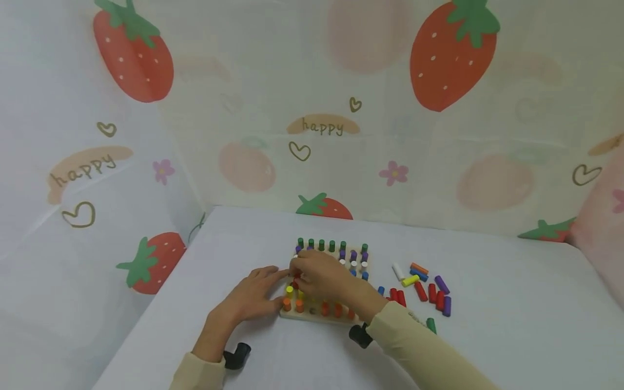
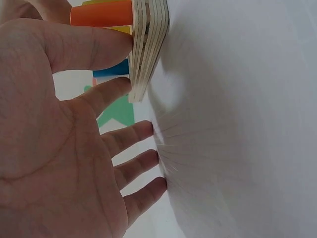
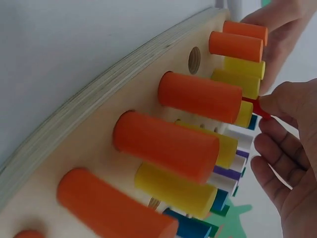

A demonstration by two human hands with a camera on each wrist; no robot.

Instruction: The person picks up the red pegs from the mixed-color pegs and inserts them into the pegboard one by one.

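Note:
A wooden pegboard [image 1: 319, 319] carries rows of coloured pegs, green at the far side and orange [image 3: 200, 96] at the near side. My left hand [image 1: 255, 295] lies at the board's left side with its fingers spread. In the left wrist view its thumb and index fingertips touch the board's layered edge [image 2: 148, 44], and the other fingertips meet the white tabletop. Over the left part of the board, my right hand [image 1: 324, 276] pinches a red peg [image 3: 255, 105] between thumb and fingers, just past the yellow pegs [image 3: 237, 83]. The peg's lower end is hidden.
Loose pegs lie on the white table [image 1: 512, 303] right of the board, among them a white peg [image 1: 398, 271], a purple peg [image 1: 442, 284] and a green peg [image 1: 431, 325]. A round hole [image 3: 194, 60] shows between orange pegs. A strawberry-print curtain [image 1: 370, 135] stands behind.

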